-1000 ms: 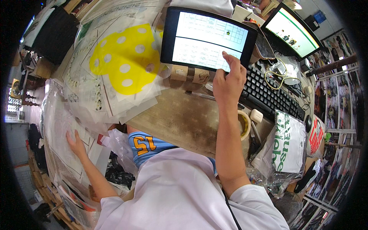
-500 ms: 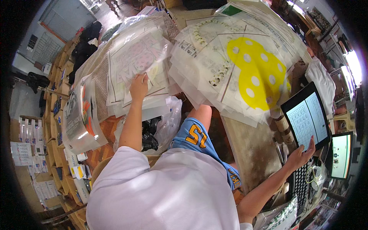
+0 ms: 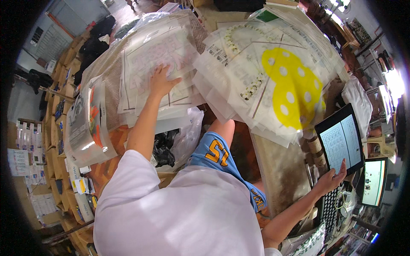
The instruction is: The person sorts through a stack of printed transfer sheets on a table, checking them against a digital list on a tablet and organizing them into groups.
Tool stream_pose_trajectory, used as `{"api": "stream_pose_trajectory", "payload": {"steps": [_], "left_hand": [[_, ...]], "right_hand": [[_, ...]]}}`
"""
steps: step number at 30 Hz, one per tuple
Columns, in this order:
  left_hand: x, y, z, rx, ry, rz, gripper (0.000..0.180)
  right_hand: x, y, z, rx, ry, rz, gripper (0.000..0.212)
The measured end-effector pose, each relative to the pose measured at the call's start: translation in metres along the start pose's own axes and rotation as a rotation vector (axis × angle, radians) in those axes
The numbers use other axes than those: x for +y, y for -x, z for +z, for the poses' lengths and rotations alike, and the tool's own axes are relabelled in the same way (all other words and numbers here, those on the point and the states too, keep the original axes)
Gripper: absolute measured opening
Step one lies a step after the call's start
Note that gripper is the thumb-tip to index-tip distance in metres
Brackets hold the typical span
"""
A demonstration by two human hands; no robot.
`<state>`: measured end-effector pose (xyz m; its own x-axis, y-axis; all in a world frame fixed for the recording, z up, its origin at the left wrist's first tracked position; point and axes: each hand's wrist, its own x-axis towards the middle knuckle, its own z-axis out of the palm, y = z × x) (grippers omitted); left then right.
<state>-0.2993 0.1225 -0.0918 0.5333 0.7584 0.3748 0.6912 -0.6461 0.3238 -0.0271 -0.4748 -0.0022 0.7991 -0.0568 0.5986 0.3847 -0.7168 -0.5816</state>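
Note:
My left hand (image 3: 163,81) lies with fingers spread on a stack of translucent printed sheets (image 3: 136,96). The top sheet carries faint pink lettering, partly under my fingers. Over on the right, my right hand (image 3: 332,181) has its index finger stretched toward the lower edge of a dark tablet (image 3: 341,138) showing a table of entries. Whether the fingertip touches the screen, I cannot tell. Between the two hands rests a second fanned pile of translucent sheets (image 3: 239,64), one bearing a large yellow shape with white dots (image 3: 294,87).
A black keyboard (image 3: 329,209) sits below the tablet, with a lit monitor (image 3: 374,182) beyond it. Cardboard rolls (image 3: 314,149) stand beside the tablet. A curled printed sheet (image 3: 81,128) hangs at the left edge. Plastic bags (image 3: 183,132) lie below the left stack. Wooden shelves (image 3: 60,141) line the left.
My left hand has opened from a pinch at the sheets and now lies spread, slightly farther up the stack. My right hand stays at the tablet's lower edge.

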Motion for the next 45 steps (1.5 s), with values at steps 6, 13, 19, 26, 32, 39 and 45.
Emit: {"api": "stream_pose_trajectory", "payload": {"steps": [6,13,19,26,32,39,45], "left_hand": [[0.016,-0.008,0.049,0.052,-0.147,-0.082,0.044],[-0.051,-0.066,0.019,0.430,0.345,-0.415,0.022],[-0.104,-0.131,-0.118,0.874,0.330,-0.176,0.017],[0.049,-0.121,-0.150,0.545,0.888,0.207,0.027],[0.213,-0.052,-0.101,0.435,0.621,0.580,0.026],[0.341,0.094,-0.041,-0.134,0.669,0.730,0.013],[0.360,0.134,-0.033,-0.315,0.667,0.632,0.022]], "right_hand": [[0.000,0.001,0.001,-0.001,0.062,0.030,0.042],[0.007,0.004,0.000,-0.015,-0.001,-0.040,0.039],[0.009,-0.001,0.000,0.008,-0.010,0.034,0.041],[0.002,0.006,-0.001,0.105,-0.127,0.206,0.045],[-0.014,0.001,-0.002,0.141,0.072,0.084,0.039],[-0.015,-0.005,-0.011,0.150,0.069,0.093,0.042],[-0.022,-0.010,-0.020,0.148,0.113,0.216,0.046]]}}
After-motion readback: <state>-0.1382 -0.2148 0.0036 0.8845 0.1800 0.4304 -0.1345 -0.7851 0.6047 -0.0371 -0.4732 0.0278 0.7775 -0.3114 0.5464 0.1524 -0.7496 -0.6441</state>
